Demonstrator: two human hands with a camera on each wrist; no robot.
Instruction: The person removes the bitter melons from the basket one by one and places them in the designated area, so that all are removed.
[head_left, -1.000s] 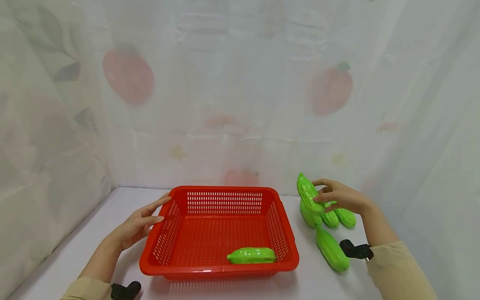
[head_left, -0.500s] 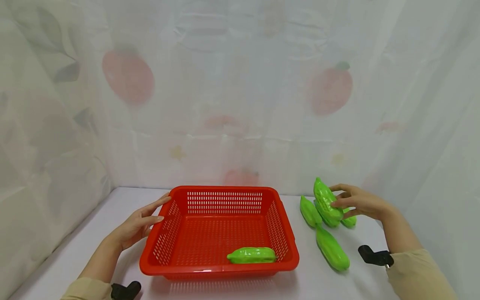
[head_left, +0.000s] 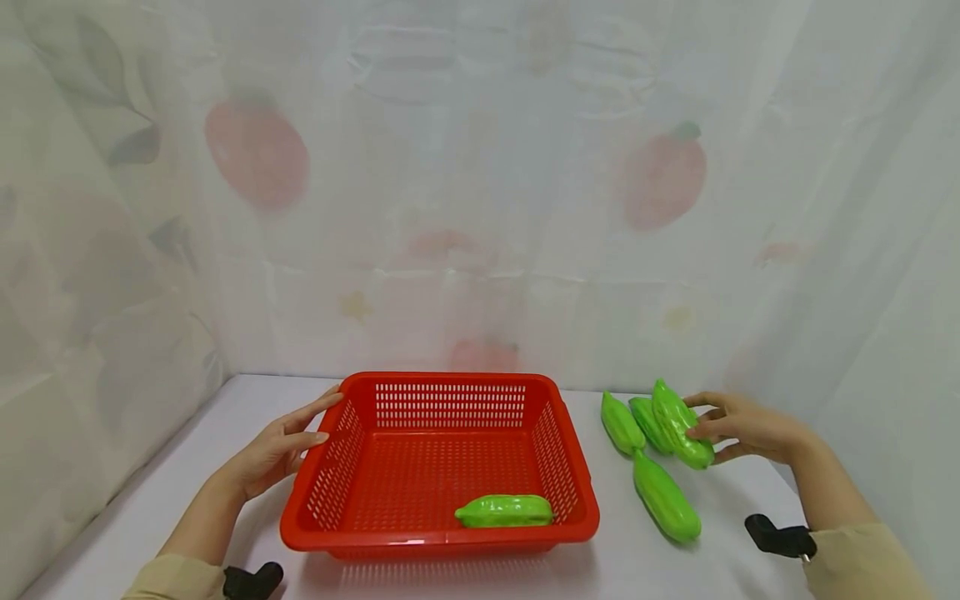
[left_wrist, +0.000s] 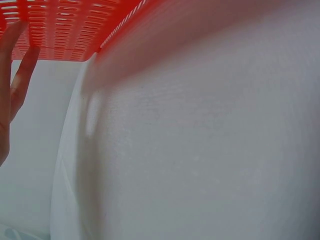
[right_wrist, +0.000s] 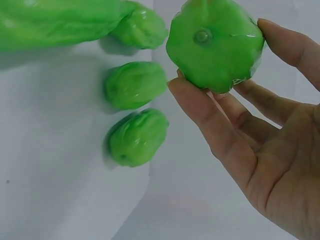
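My right hand (head_left: 750, 429) pinches a bright green bitter melon (head_left: 677, 425) between thumb and fingers, above the right side of the table. In the right wrist view the blunt end of this bitter melon (right_wrist: 215, 52) faces the camera, apart from those lying below. In the head view it covers one lying bitter melon. Others show there: one at the back (head_left: 622, 423), one beside the held one (head_left: 647, 423), and a longer one (head_left: 666, 498) in front. My left hand (head_left: 258, 458) touches the left rim of a red basket (head_left: 438, 540), fingers fairly straight. Inside lies one bitter melon (head_left: 504, 511).
The white table (head_left: 615, 567) ends at a pale printed curtain (head_left: 480, 208) behind it. More curtain (head_left: 90, 292) hangs along the left side. Black wrist mounts (head_left: 780, 536) stick out near both sleeves.
My right hand has moved right and lower with the bitter melon, from over the back left one to over the rightmost. The left hand and basket have stayed put.
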